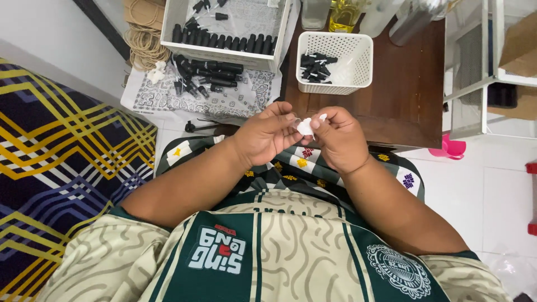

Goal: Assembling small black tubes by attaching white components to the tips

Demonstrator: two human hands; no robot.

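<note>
Left hand (pixel 267 136) and right hand (pixel 338 138) meet above the lap, both pinching a small white plastic part (pixel 306 126) at the near edge of the desk (pixel 403 95). A white basket (pixel 334 62) holds few black caps; many black bottles (pixel 215 72) lie on the floor cloth, apparently unfinished.

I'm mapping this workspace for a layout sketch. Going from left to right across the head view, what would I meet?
Patterned blanket → left hand → small white piece → right hand → pink object on the floor.
</note>
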